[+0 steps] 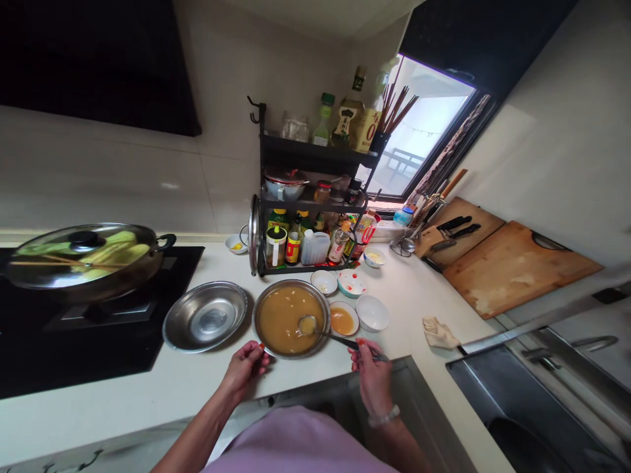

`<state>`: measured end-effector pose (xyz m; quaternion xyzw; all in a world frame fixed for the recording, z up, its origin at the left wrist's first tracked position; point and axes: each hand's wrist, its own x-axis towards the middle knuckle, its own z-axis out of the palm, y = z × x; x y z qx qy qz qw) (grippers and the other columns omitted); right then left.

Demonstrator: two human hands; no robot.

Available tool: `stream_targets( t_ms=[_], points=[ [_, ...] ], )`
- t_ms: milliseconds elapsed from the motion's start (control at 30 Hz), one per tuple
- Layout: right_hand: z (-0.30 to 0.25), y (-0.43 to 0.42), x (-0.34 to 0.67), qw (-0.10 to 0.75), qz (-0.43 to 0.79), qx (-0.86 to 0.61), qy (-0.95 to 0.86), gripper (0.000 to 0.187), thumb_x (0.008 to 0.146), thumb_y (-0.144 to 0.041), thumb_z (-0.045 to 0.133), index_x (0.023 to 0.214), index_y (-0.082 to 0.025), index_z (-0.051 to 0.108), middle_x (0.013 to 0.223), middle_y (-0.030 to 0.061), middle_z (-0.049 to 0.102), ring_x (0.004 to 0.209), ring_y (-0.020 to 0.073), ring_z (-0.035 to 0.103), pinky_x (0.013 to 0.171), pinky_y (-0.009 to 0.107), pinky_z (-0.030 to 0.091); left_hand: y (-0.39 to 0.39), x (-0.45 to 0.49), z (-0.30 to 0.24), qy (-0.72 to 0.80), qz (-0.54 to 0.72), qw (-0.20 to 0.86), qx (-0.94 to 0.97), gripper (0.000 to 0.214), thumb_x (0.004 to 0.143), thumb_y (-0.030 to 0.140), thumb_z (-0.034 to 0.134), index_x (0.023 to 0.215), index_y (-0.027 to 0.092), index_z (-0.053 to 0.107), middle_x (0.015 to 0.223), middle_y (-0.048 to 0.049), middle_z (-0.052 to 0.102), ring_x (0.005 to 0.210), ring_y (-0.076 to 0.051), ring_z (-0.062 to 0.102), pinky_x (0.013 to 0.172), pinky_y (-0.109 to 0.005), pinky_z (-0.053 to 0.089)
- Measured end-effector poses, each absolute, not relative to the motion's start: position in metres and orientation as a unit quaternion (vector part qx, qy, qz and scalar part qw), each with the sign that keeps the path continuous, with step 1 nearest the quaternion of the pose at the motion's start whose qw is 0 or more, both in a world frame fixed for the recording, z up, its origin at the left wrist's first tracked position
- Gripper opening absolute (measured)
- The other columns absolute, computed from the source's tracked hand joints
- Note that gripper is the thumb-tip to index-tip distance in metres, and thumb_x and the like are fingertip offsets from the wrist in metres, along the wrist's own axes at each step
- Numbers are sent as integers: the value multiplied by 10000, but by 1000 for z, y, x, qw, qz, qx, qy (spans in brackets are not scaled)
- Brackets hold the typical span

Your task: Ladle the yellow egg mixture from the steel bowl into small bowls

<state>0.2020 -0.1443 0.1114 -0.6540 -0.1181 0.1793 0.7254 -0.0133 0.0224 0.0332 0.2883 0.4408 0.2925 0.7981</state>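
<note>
A steel bowl full of brown soup sits on the white counter in front of me. My left hand grips the bowl's near left rim. Closed around the handle of a metal ladle, my right hand keeps the scoop resting in the soup at the bowl's right side. Just right of the big bowl stands a small bowl with brown liquid in it. A white bowl sits beside that one.
An empty steel basin lies left of the soup bowl. A lidded wok with greens sits on the black hob. Behind stand a spice rack and small dishes. Cutting boards and a sink are to the right.
</note>
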Motion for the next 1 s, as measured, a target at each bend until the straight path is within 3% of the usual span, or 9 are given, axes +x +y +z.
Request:
stream_targets(
  t_ms=[333,500,633,800,1000],
  points=[
    [134,-164,232,747,135,-646,-80,320,652,-412,757,796,-144,655,561,10,654,444,118,516,414,219,408,22,-13,38,449,286,795,290,299,657,248,804,688,159,520,547,-5,632,488,-97,573,429,-173,427],
    [134,-175,248,713,64,-689,-109,361,706,-473,729,839,-146,658,539,-10,626,419,123,516,417,239,426,23,-13,36,445,286,797,292,302,652,249,810,681,155,524,544,-2,632,484,-94,573,429,-171,427],
    [130,-184,249,641,12,-743,-192,343,797,-473,651,903,-147,673,577,0,635,456,139,557,469,264,485,23,-13,34,444,291,798,287,299,654,232,808,689,157,521,539,-2,630,484,-97,576,420,-167,419],
    [133,-194,243,555,-56,-728,-398,188,875,-311,576,941,-194,708,802,44,688,552,140,606,532,270,531,23,-13,33,443,292,797,289,288,668,229,799,689,155,522,540,-5,629,481,-95,571,422,-170,423],
    [134,-188,230,545,-81,-660,-511,263,906,-164,501,1056,-242,701,964,72,678,749,168,658,550,255,554,23,-13,33,450,287,795,289,282,679,235,791,698,158,521,547,-13,635,486,-99,574,423,-172,425]
  ],
)
